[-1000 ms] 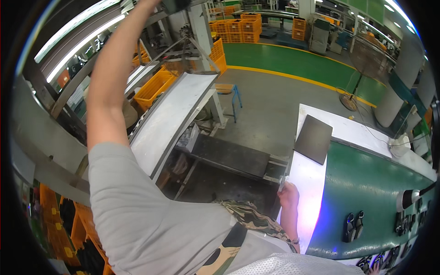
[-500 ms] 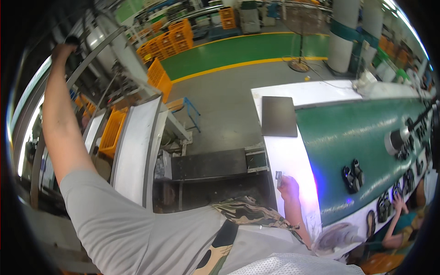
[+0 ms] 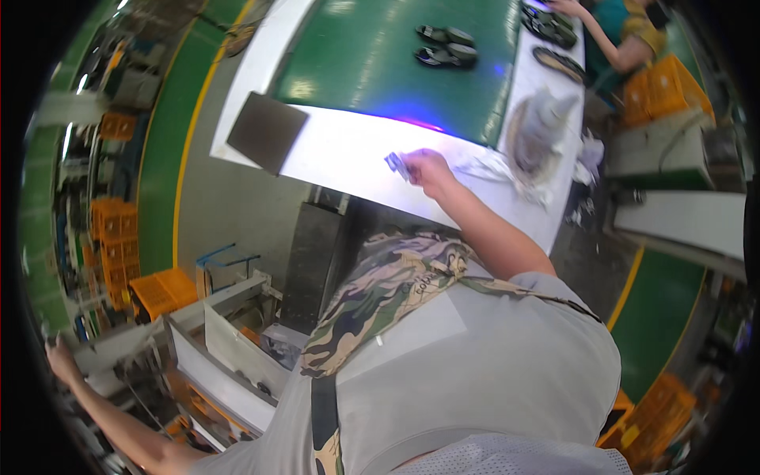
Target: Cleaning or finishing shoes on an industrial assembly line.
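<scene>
My right hand is closed, pinching a small folded grey-white piece, perhaps cloth or paper, above the white table edge. My left arm stretches far out to the left. At its end my left hand looks curled, beside metal framework; what it grips is too small and blurred to name. Beyond my right hand, a pair of dark sandals lies on the green conveyor belt. A clear plastic bottle stands in a shallow dish to the right of that hand, near crumpled white material.
A dark flat board lies on the white table's left corner. More dark footwear lines the far right ledge, where a co-worker's arm reaches in. Orange crates stand at left, others at right. A white-topped trough is lower left.
The view has swung round to the right, so the belt and sandals now lie ahead. My right hand still holds the small piece; my left arm now shows low at the left.
</scene>
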Tool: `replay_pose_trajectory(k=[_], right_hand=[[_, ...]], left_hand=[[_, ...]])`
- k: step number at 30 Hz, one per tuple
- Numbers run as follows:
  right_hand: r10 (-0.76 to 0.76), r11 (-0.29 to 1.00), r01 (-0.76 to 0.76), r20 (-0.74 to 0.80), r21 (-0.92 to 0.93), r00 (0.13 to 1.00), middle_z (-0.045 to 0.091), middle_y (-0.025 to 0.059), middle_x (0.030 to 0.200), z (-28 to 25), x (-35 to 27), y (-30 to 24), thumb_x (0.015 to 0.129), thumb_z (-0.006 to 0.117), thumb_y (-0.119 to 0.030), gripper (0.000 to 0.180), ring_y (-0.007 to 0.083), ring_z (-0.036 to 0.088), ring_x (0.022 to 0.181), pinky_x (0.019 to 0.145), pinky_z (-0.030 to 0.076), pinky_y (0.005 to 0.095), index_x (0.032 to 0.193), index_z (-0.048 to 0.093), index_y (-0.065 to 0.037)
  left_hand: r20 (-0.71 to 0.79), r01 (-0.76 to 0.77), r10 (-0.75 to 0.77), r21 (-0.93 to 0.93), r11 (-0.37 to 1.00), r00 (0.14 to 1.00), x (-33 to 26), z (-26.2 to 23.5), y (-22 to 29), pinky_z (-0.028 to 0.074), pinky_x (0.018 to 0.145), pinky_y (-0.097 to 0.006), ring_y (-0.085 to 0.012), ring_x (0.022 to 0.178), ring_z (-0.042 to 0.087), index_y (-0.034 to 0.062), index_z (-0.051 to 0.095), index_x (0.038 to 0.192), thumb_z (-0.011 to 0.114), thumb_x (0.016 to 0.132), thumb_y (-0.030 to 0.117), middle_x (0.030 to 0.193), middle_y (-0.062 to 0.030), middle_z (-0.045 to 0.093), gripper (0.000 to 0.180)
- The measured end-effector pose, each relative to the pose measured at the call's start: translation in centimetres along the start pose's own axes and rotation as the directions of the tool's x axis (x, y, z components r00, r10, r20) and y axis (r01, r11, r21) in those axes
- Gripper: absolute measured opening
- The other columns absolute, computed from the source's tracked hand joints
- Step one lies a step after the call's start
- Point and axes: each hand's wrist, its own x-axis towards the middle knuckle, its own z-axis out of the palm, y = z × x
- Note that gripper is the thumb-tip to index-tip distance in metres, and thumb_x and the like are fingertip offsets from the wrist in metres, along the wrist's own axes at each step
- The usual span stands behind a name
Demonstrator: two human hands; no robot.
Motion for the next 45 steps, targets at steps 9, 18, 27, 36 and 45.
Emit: replay_pose_trajectory(k=[9, 18, 27, 36, 45], right_hand=[[-0.188, 0.960, 0.262, -0.470, 0.096, 0.862, 0.064, 0.0001, 0.075, -13.6, -7.9, -4.7, 0.077, 0.073, -0.011, 0.017, 0.0110, 0.059, 0.062, 0.053, 0.038, 0.0282, 0.087, 0.059, -0.012], [-0.710, 0.600, 0.050, -0.503, -0.799, 0.492, 0.065, 0.0043, 0.070, -21.5, -12.5, -7.8, 0.072, 0.075, -0.021, 0.017, 0.0183, 0.061, 0.061, 0.060, 0.047, 0.0338, 0.077, 0.067, -0.007], [-0.828, 0.133, -0.203, -0.221, -0.970, 0.516, 0.067, 0.0100, 0.081, -20.6, -9.7, -8.8, 0.075, 0.068, -0.021, 0.009, 0.0311, 0.064, 0.081, 0.072, 0.047, 0.0469, 0.079, 0.071, -0.013], [-0.819, 0.024, -0.353, -0.221, -0.935, 0.530, 0.066, 0.0084, 0.081, -19.2, -8.2, -9.2, 0.074, 0.065, -0.018, 0.008, 0.0305, 0.064, 0.082, 0.071, 0.046, 0.0473, 0.078, 0.069, -0.012], [-0.870, 0.044, -0.310, -0.189, -0.950, 0.456, 0.064, 0.0053, 0.088, -18.3, -8.5, -9.2, 0.072, 0.069, -0.014, 0.008, 0.0278, 0.060, 0.088, 0.073, 0.043, 0.0443, 0.079, 0.066, -0.011]], left_hand=[[0.127, -0.175, 0.684, -0.919, 0.354, 0.718, -13.7, -14.1, 59.4, 0.049, 0.094, -0.039, -0.0273, 0.114, 0.062, -0.0010, 0.057, 0.129, 0.075, 0.079, 0.031, 0.125, -0.0212, 0.062, 0.062], [-0.024, 0.220, 0.951, -0.971, -0.096, 0.309, -32.7, -17.1, 82.3, 0.051, 0.093, -0.038, -0.0309, 0.111, 0.063, -0.0096, 0.057, 0.124, 0.079, 0.076, 0.027, 0.121, -0.0255, 0.063, 0.065], [-0.028, 0.419, 0.975, -0.900, -0.121, 0.220, -28.8, -25.5, 88.8, 0.052, 0.087, -0.036, -0.0266, 0.102, 0.064, -0.0062, 0.056, 0.127, 0.079, 0.078, 0.031, 0.116, -0.0179, 0.065, 0.066], [-0.057, 0.816, 0.998, -0.574, -0.063, 0.037, -22.0, -31.6, 100.1, 0.050, 0.096, -0.046, -0.0376, 0.117, 0.057, -0.0109, 0.032, 0.141, 0.068, 0.090, 0.033, 0.138, -0.0287, 0.045, 0.077], [0.046, 0.989, 0.995, -0.118, 0.092, -0.087, -19.5, -39.4, 112.9, 0.039, 0.105, -0.059, -0.0512, 0.132, 0.037, -0.0020, 0.001, 0.150, 0.069, 0.087, 0.044, 0.151, -0.0361, 0.015, 0.104]])
